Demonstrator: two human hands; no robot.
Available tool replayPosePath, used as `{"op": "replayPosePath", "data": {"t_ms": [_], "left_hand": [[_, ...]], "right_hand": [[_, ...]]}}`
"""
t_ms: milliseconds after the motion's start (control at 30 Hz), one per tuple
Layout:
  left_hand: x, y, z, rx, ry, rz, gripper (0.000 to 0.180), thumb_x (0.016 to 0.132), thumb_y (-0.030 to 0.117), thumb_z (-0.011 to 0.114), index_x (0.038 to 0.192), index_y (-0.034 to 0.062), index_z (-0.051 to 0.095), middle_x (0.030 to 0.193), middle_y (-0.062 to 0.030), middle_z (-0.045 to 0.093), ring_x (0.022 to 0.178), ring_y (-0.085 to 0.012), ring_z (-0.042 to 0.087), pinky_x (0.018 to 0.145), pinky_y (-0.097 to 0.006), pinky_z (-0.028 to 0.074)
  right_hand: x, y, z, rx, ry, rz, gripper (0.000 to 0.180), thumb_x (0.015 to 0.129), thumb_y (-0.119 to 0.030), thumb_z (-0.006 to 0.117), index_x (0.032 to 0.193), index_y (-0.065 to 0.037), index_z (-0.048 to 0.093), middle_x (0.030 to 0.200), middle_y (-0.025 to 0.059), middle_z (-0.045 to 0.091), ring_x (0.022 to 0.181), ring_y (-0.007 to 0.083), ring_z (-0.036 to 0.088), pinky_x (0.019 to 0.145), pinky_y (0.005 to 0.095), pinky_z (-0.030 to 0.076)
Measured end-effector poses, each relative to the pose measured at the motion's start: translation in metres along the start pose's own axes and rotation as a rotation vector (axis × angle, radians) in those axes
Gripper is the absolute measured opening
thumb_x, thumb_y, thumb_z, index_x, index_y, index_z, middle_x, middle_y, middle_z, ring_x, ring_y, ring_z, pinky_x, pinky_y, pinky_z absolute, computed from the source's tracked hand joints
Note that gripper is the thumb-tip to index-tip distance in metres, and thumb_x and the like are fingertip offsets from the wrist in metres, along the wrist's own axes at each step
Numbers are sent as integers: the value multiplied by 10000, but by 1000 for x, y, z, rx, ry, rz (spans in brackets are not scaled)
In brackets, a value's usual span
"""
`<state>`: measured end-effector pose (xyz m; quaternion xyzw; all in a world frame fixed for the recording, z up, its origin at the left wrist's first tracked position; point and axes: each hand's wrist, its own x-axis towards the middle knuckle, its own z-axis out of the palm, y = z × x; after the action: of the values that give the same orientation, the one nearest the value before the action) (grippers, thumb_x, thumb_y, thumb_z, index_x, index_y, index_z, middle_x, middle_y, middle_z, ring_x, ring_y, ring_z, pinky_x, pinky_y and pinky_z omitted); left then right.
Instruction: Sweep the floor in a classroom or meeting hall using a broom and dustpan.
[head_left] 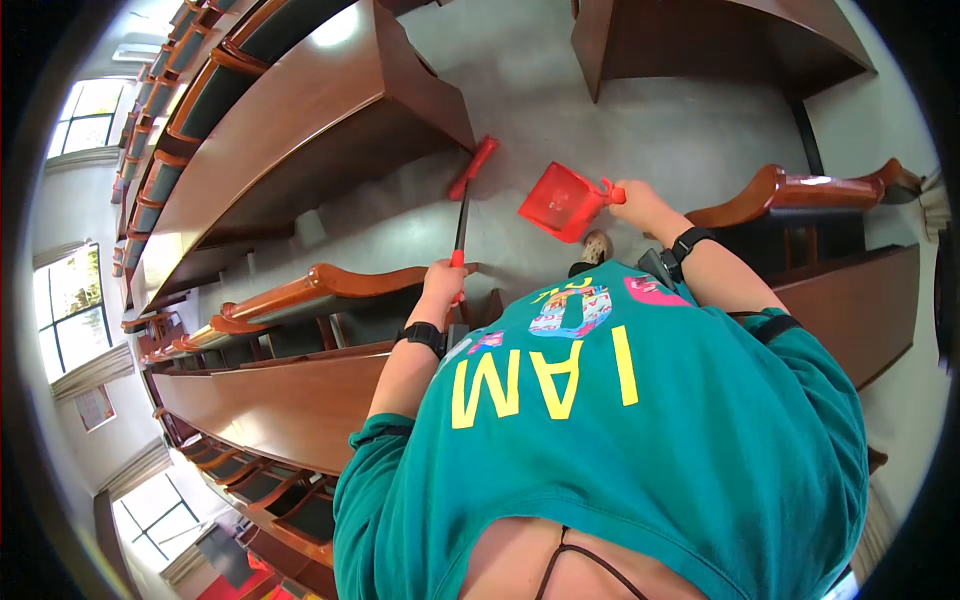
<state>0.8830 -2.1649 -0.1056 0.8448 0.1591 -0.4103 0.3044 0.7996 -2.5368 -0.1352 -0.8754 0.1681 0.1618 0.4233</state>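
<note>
My left hand [440, 288] is closed round the red grip of a broom [462, 222] with a thin black handle. Its red head [473, 168] is tilted near the corner of a long brown desk, slightly blurred; whether it touches the floor I cannot tell. In my right hand [640, 206] is the short handle of a red dustpan [562, 203], held to the right of the broom head and apart from it. Small pale specks show in the pan's middle. Dark bands are on both wrists.
Long brown desks [270, 170] and wooden chairs with dark padding [340, 283] flank the grey floor [520, 90]. Another desk [720, 40] stands ahead right. A curved chair armrest [770, 195] is close beyond my right hand. A patterned shoe [597, 246] shows below the dustpan.
</note>
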Motion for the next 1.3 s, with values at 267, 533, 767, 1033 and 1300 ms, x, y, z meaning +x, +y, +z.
{"op": "replayPosePath", "data": {"t_ms": [267,533,767,1033,1300], "left_hand": [[7,50,10,28,-174,-76,154,823,115,548,929,5,563,602,-59,514,398,-163,489,332,-318,350],[-31,57,-36,-74,-299,72,298,801,82,565,1087,16,616,797,-54,612,716,-109,570,660,-256,464],[-28,60,-83,-95,-314,123,399,801,72,557,1194,6,569,846,-80,635,762,-124,594,693,-250,472],[66,79,-71,194,-185,259,365,790,114,547,1134,-8,546,593,-79,559,403,-176,528,360,-324,404],[95,127,-47,624,-173,245,151,773,115,544,875,9,582,650,-166,602,448,-248,593,377,-363,436]], "right_hand": [[24,6,-24,-51,-28,-74,208,760,-112,611,945,-18,603,807,166,633,739,308,607,676,383,465],[24,-8,-44,-14,-49,58,231,708,-110,600,926,-37,623,831,203,638,791,350,613,700,398,483],[12,-10,-40,171,-31,139,224,748,-133,626,945,-26,617,801,168,633,736,284,608,688,380,472],[-12,6,-25,93,118,183,255,740,-146,622,966,-30,613,839,201,627,777,352,600,702,394,469],[-22,13,-19,88,172,235,268,737,-154,617,973,-27,608,853,213,626,806,361,601,716,404,467]]}}
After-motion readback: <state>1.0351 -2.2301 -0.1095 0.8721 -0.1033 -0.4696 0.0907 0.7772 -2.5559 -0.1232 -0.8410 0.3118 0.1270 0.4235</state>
